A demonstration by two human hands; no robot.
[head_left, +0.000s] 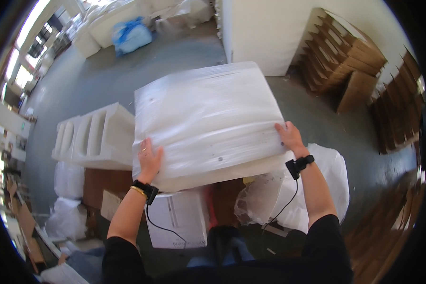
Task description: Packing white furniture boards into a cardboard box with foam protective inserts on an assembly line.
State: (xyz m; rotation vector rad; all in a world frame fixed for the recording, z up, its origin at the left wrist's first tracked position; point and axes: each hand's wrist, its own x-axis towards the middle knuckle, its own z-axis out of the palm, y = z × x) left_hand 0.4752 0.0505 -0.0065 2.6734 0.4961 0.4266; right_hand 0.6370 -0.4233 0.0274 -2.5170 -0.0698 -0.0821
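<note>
A large white rectangular bundle (208, 109) in glossy, creased plastic film fills the middle of the head view. Its near side hangs at waist height over a white carton (177, 220); what bears its weight is hidden beneath it. My left hand (149, 161) lies on the bundle's near left part, fingers stretched out and thumb apart. At the right edge, my right hand (291, 137) grips the film-covered side, with some of its fingers out of sight. Each wrist carries a black strap with a cable.
White molded foam pieces (97, 135) stand at the left above a brown carton (99, 189). Clear and white plastic bags (317, 184) lie at the right. Stacked brown cardboard (343, 52) leans near the wall, and a blue bag (131, 37) sits on the far floor.
</note>
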